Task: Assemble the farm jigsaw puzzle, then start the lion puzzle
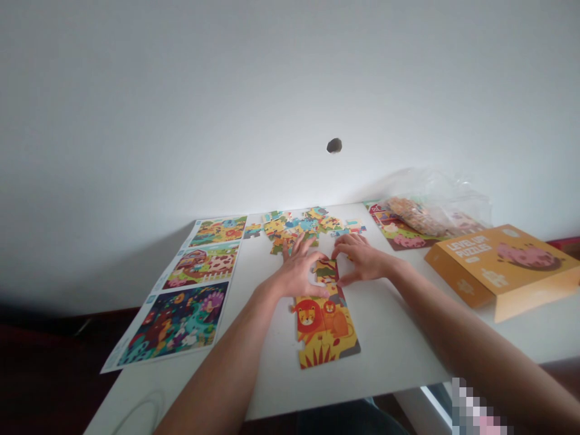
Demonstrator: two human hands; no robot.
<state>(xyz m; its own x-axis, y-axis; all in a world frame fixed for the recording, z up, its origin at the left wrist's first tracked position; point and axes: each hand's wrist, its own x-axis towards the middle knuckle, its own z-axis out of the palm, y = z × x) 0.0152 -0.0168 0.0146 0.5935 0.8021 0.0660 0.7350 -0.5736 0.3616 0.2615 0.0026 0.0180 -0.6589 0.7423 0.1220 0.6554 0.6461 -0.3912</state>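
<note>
A partly joined puzzle section [327, 329] with two lions lies flat on the white table, with a green-and-yellow piece [325, 272] at its far end. My left hand [299, 269] rests at the left side of that far end, fingers spread, thumb over the section and index finger at the piece's top. On the right side, my right hand [357, 258] has its fingertips at the edge of the same piece, fingers curved and thumb apart. Beyond both hands lies a heap of loose puzzle pieces [296, 225].
A printed picture sheet [199, 266] lies on the left. At the back right, a clear plastic bag [435, 205] of pieces covers part of a farm picture [401, 232]. An orange puzzle box [502, 266] sits at the right. The wall [272, 109] stands behind the table [385, 362].
</note>
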